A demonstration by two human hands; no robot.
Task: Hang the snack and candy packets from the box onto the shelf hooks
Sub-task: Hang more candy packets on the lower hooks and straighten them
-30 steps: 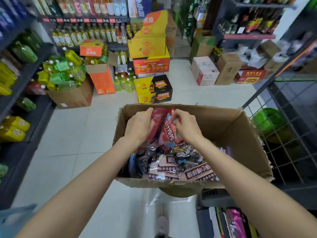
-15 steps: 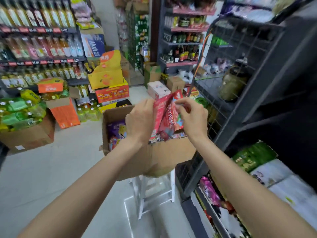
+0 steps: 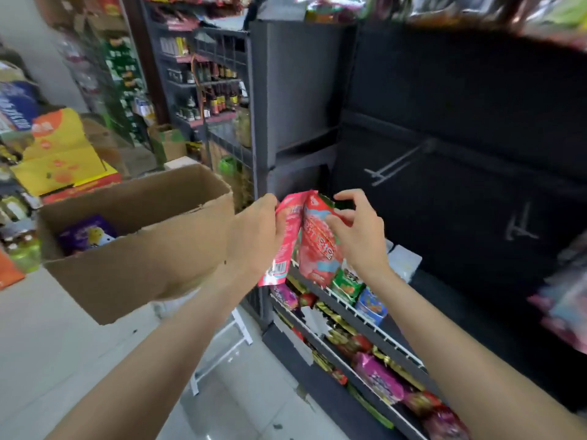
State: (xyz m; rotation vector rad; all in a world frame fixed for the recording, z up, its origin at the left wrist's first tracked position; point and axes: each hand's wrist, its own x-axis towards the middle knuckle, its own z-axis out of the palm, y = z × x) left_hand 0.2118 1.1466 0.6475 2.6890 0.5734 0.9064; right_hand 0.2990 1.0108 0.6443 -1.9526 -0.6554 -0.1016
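I saw my left hand (image 3: pixel 254 230) gripping pink snack packets (image 3: pixel 305 239), my right hand (image 3: pixel 355 230) pinching their tops, a cardboard box (image 3: pixel 136 242) left, shelf hooks (image 3: pixel 397 163) behind.

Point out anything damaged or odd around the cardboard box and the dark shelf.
The brown cardboard box has a torn, ragged top edge near its right corner. Two metal shelf hooks on the dark back panel hang bare.
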